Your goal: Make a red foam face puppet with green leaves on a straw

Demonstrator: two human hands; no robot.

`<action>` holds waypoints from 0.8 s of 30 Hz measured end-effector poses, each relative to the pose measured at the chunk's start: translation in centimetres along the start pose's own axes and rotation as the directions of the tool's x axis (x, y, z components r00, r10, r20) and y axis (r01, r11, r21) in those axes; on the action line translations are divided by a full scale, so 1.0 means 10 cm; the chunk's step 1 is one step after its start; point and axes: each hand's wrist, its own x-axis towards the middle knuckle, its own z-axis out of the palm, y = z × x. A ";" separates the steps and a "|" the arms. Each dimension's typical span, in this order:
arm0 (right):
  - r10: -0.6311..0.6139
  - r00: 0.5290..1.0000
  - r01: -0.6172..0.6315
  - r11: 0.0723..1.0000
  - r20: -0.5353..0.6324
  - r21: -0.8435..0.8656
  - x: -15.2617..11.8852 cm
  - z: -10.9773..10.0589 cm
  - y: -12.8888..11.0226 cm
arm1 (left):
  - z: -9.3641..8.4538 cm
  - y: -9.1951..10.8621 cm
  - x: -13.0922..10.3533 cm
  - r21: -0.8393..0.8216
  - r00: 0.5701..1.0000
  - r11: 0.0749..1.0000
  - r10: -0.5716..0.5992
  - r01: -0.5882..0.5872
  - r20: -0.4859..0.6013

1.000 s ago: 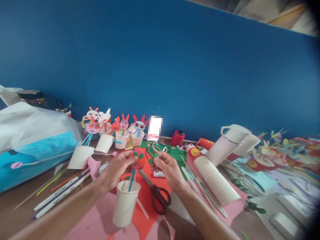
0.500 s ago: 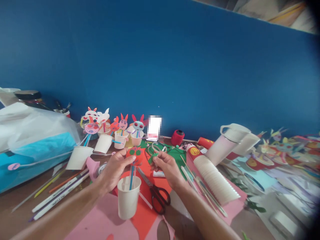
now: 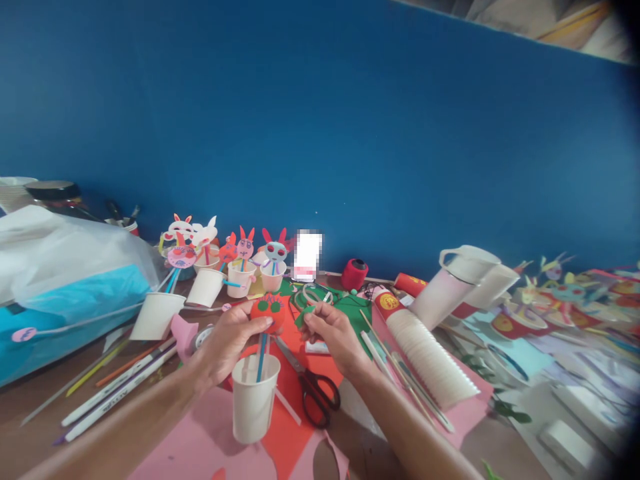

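- Head view, what has moved: against the frame a second ago, the red paper face (image 3: 270,312) sits slightly further left and squarer to the camera, and the paper cup (image 3: 254,407) beneath it leans less.
- Head view, hands: the left hand (image 3: 227,343) has its fingers pinched on the red paper face, thumb over its lower part. The right hand (image 3: 343,337) has its fingers closed narrowly around one green paper piece (image 3: 302,316), apart from the face.
- Head view, progress: the face carries two green eyes with lashes above, and a blue straw (image 3: 261,359) runs from it into the cup, so much of it looks made. No long ears show on it, and the green piece is not joined to it. Whether it has a mouth cannot be told under the thumb.
- Head view, counts: one face in hand, one cup below it, one pair of scissors (image 3: 306,377), two white marker pens (image 3: 110,388) on the table (image 3: 30,393), and six paper figures (image 3: 245,247) behind. The stacked cups (image 3: 430,360) are too many to count.
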 end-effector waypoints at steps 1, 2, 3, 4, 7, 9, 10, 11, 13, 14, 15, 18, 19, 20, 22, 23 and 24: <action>0.000 1.000 0.000 1.000 0.002 -0.002 0.00 0.00 0.00 | 0.00 0.00 0.00 0.002 1.000 1.000 0.001 -0.001 0.001; 0.001 1.000 -0.001 1.000 0.003 -0.004 0.00 0.00 0.00 | 0.01 0.00 0.00 0.003 1.000 1.000 0.003 -0.003 0.000; 0.002 1.000 -0.002 1.000 0.003 -0.006 0.00 0.00 0.00 | 0.01 0.00 0.00 0.005 1.000 1.000 0.005 -0.005 -0.004; 0.003 1.000 -0.003 1.000 0.004 -0.007 0.00 0.00 0.00 | 0.02 0.01 -0.01 0.006 1.000 1.000 0.007 -0.007 -0.013; 0.007 1.000 -0.007 1.000 0.008 -0.010 0.00 -0.01 0.01 | 0.04 0.02 -0.02 0.008 0.999 1.000 0.011 -0.011 -0.038; 0.012 1.000 -0.012 1.000 0.009 -0.009 0.01 -0.01 0.02 | 0.04 0.03 -0.02 0.009 0.999 1.000 0.005 -0.004 -0.032; 0.014 1.000 -0.014 1.000 0.010 -0.009 0.01 -0.02 0.03 | 0.04 0.03 -0.01 0.010 1.000 1.000 -0.001 0.001 -0.027; 0.015 1.000 -0.015 1.000 0.011 -0.009 0.01 -0.02 0.04 | 0.03 0.02 -0.01 0.011 1.000 1.000 -0.004 0.005 -0.023; 0.017 1.000 -0.017 1.000 0.012 -0.009 0.02 -0.02 0.05 | 0.02 0.02 -0.01 0.014 1.000 1.000 -0.001 0.001 -0.026; 0.016 1.000 -0.016 1.000 0.013 -0.009 0.02 -0.02 0.05 | 0.02 0.01 0.00 0.017 1.000 1.000 0.003 -0.002 -0.028; 0.015 1.000 -0.015 1.000 0.014 -0.010 0.02 -0.02 0.05 | 0.02 0.01 0.00 0.020 1.000 1.000 0.007 -0.006 -0.026; 0.012 1.000 -0.012 1.000 0.021 -0.015 0.02 -0.02 0.05 | 0.00 -0.01 0.00 0.035 1.000 0.999 0.007 -0.007 -0.018; 0.012 1.000 -0.012 1.000 0.022 -0.016 0.02 -0.03 0.05 | 0.00 -0.01 0.00 0.040 1.000 0.999 0.005 -0.004 -0.015; 0.013 1.000 -0.013 1.000 0.023 -0.015 0.02 -0.03 0.05 | 0.00 -0.01 -0.01 0.045 1.000 0.999 0.004 -0.003 -0.014; 0.014 1.000 -0.013 1.000 0.025 -0.015 0.02 -0.03 0.05 | -0.01 -0.02 -0.01 0.056 1.000 0.998 0.000 0.001 -0.014; 0.014 1.000 -0.013 1.000 0.027 -0.015 0.02 -0.03 0.05 | -0.01 -0.02 -0.01 0.060 1.000 0.998 -0.001 0.002 -0.014; 0.013 1.000 -0.013 1.000 0.029 -0.016 0.02 -0.03 0.05 | -0.02 -0.02 -0.01 0.064 1.000 0.998 -0.002 0.003 -0.014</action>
